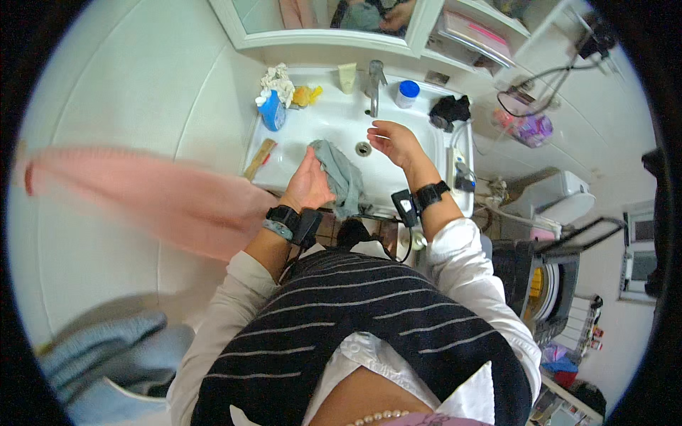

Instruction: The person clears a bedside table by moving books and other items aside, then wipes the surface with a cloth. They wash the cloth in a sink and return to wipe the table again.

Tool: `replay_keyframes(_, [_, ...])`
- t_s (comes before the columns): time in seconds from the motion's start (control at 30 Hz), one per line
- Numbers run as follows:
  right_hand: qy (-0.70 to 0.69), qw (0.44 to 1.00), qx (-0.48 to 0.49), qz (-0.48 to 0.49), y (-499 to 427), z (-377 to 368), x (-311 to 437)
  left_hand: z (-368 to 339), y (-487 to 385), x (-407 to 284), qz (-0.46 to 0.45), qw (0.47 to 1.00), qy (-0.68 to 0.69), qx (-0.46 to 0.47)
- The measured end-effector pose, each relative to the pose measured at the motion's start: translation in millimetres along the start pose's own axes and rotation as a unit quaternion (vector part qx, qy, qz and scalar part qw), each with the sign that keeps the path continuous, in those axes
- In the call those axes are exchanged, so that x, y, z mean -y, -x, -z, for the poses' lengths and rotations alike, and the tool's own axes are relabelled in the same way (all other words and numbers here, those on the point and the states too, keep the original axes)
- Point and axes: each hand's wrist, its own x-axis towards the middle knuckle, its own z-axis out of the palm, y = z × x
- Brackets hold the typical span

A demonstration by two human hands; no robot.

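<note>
My left hand (309,183) holds a grey-green cloth (340,173) at the left front of a white washbasin (319,128); the cloth hangs down over the basin's front edge. My right hand (391,142) is raised over the basin beside the drain (363,149), its fingers apart and nothing in them. Beyond it stands a chrome faucet (374,88). A black strap with a small device is on each wrist.
A blue bottle (273,112), a wooden-backed brush (260,158), a cream tube (347,78), a blue-lidded jar (407,94), black cloth (450,111) and a power strip (458,170) line the basin. A pink towel (154,197) hangs left; a mirror cabinet (325,40) is above.
</note>
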Motion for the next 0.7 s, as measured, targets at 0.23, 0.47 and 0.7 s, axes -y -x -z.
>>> replay_keyframes(0.23, [-0.282, 0.939, -0.182, -0.073, -152, 23, 45, 58, -94, -22, 0.038, 0.991, 0.077, -0.1])
replay_keyframes(0.47, [-0.298, 0.951, 0.074, 0.026, -163, 58, 60, 66, -203, -14, 0.136, 0.984, 0.025, -0.11])
replay_keyframes(0.7, [-0.159, 0.899, -0.342, -0.223, -140, 93, -81, 61, -274, 11, 0.17, 0.982, 0.025, -0.072])
